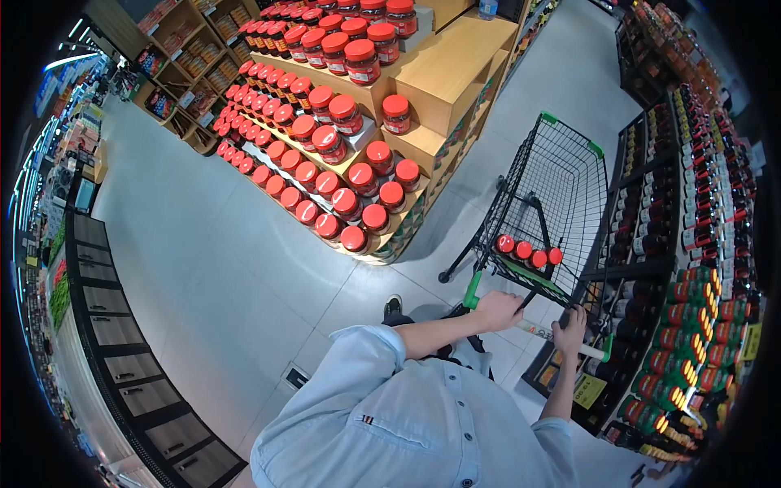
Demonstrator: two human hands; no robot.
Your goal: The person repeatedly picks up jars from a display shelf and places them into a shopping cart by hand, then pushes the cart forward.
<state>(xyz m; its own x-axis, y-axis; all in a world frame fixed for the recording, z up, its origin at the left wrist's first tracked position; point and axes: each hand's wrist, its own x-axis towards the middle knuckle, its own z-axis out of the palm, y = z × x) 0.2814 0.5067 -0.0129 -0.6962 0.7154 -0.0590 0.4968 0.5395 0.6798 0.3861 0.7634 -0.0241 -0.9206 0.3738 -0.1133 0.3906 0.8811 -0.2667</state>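
Note:
A shopping cart (561, 175) with a black wire basket and green corners stands in front of me. My left hand (498, 311) is closed around the left part of its handle (533, 328). Further right on the same bar, my right hand (571, 332) is wrapped round it, with some fingers hidden. Several red-lidded jars (523, 250) stand in a row inside the cart, at the end near the handle.
Left of the cart rises a stepped wooden display (447, 65) stacked with red-lidded jars (329, 144). Shelves of bottles (651, 215) run close along the right side. A dark-framed counter (134, 350) curves along the left. Grey tiled floor (220, 244) lies between.

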